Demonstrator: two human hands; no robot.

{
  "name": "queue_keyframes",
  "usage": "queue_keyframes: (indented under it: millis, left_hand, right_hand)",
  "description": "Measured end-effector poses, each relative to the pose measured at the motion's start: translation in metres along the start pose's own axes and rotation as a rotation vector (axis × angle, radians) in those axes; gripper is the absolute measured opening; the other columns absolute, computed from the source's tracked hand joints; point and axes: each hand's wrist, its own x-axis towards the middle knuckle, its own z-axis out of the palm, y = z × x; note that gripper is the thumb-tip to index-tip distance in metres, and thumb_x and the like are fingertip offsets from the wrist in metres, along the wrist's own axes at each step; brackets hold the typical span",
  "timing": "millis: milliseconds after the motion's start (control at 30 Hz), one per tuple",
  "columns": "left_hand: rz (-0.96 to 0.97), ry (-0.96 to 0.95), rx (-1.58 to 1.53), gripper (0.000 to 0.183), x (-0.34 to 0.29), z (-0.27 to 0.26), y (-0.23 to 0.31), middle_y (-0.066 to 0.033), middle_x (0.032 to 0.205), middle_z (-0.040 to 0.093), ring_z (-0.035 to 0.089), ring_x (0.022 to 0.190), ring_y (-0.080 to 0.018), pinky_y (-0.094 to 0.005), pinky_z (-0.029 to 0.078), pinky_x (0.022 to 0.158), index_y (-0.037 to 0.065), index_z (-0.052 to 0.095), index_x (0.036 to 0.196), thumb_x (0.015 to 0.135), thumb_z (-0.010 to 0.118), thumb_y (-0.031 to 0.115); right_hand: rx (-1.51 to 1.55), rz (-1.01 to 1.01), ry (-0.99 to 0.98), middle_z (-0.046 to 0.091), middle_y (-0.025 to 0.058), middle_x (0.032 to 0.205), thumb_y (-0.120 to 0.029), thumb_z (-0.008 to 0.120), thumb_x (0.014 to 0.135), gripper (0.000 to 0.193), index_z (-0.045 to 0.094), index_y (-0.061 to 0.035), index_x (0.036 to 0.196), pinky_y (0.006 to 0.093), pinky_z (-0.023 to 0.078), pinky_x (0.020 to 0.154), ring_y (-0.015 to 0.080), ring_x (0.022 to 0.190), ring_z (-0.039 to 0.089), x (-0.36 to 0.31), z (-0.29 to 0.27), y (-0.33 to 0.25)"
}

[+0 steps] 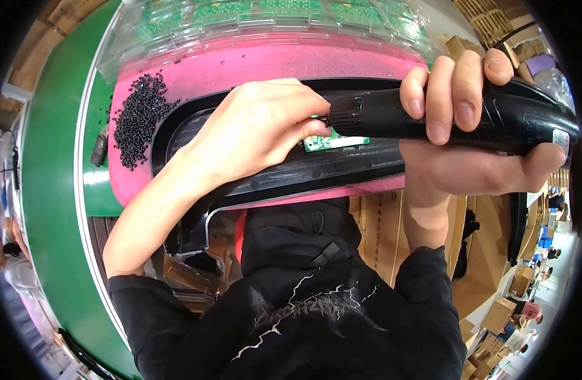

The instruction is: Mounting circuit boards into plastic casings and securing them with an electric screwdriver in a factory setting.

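My right hand is wrapped round a thick black electric screwdriver, held level with its ribbed nose toward the left. At that nose, my left hand pinches thumb and fingers together. Something small and dark shows at the fingertips, too small to make out. Just below the nose, a small green circuit board is partly covered by my left fingers. Beneath both hands lies a long black plastic housing with a raised rim, its right part hidden by the screwdriver and my right hand.
The housing rests on a pink mat. A pile of small black screws covers the mat's left side, beside a dark stubby cylinder on the green table. Clear plastic trays with green boards stand behind. Cardboard boxes are at right.
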Motion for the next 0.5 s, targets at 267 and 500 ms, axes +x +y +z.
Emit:
queue_keyframes:
  millis: [267,500]
  left_hand:
    - [-0.017,0.028,0.216,0.027,-0.004,-0.001,0.003,-0.0117,0.077,0.066,0.066,0.075,-0.0285,-0.0367,0.054,0.065,-0.001,0.065,0.088,0.064,0.059,-0.013]
    - [-0.2,0.111,0.103,0.01,-0.001,-0.007,-0.009,-0.014,0.086,0.069,0.069,0.079,-0.0286,-0.0333,0.053,0.068,0.0,0.068,0.095,0.086,0.065,0.002]
  right_hand:
    - [-0.111,0.114,-0.118,0.051,-0.0017,0.071,-0.081,0.051,0.076,0.08,0.052,-0.0057,0.105,0.0265,0.038,0.054,0.0084,0.052,0.046,-0.001,-0.012,0.007]
    - [-0.125,0.222,0.063,0.05,0.0,0.065,-0.084,0.046,0.077,0.082,0.05,-0.0053,0.102,0.0278,0.04,0.051,0.0104,0.047,0.046,-0.016,-0.003,0.028]
